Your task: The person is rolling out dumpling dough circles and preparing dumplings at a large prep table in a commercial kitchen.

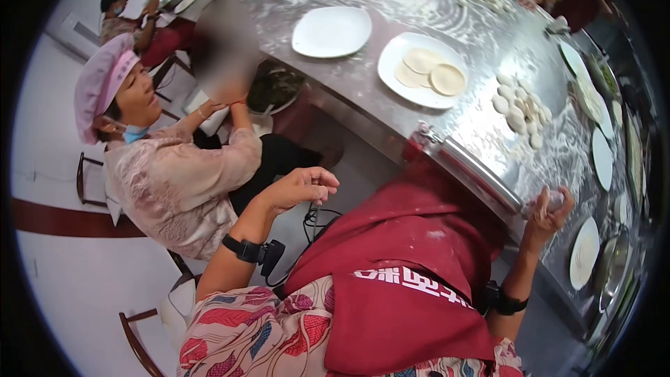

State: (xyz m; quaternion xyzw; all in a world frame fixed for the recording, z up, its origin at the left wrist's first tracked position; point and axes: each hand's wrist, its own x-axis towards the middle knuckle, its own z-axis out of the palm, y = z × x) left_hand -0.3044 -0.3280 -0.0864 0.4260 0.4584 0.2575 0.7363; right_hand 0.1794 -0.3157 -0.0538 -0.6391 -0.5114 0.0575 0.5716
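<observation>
Left hand (301, 188) loosely open, right hand (548, 215) gripping pale object (556, 200), dough rounds (447, 79) on white plate (392, 54), greens (271, 89) in bowl (287, 105).

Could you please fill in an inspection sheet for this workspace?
Surface: steel table, streaked with white flour.
Job's things: dough rounds on a white plate; small dough pieces beside it; steel roller at the near edge.
Clutter: more plates along the right side.
Grippers: left hand empty, off the table; right hand at the roller's end, grip unclear.
Cables: black cable hanging near the left hand.
Surroundings: seated co-worker in a pink cap on the left; others farther off.
</observation>
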